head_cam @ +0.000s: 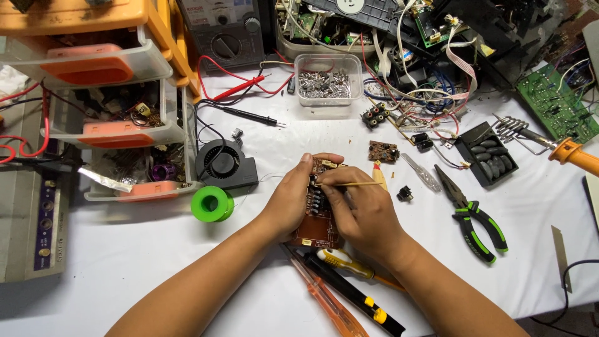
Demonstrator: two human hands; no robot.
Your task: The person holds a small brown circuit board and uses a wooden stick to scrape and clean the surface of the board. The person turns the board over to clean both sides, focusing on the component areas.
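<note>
Grip: left hand [288, 198] wraps the left edge of a brown circuit board [317, 226], thumb over its top corner, board held tilted just off the white table [156, 262]. Right hand [362, 215] is pinched closed on a thin yellowish stick tool [359, 183], tip pressed to the upper part of the board among its components. Both hands closed on what they hold; neither is free.

Progress, judged from the frame: the board is populated and out of any housing, and work is at one spot near its top edge. No solder joint or removed part can be made out under the fingers, so how much is finished cannot be told. The soldering iron [571, 153] rests on its stand, well apart at right.

Nearest the body: an orange-handled screwdriver [327, 302], a black-and-yellow tool [355, 296] and a yellow-handled driver [346, 262], lying just below the board. Left of the hands: green solder spool [212, 204], black blower fan [226, 163]. Right: green-handled pliers [475, 218], clear-handled screwdriver [421, 173], small board [383, 151].

Farther back: clear tub of metal parts [329, 79], red and black meter probes [246, 87], multimeter [228, 28], orange-and-clear drawer unit [106, 93], a heap of wires and scrap boards [424, 50].

Surface: white cloth-covered bench, crowded. The room beyond is out of view.
</note>
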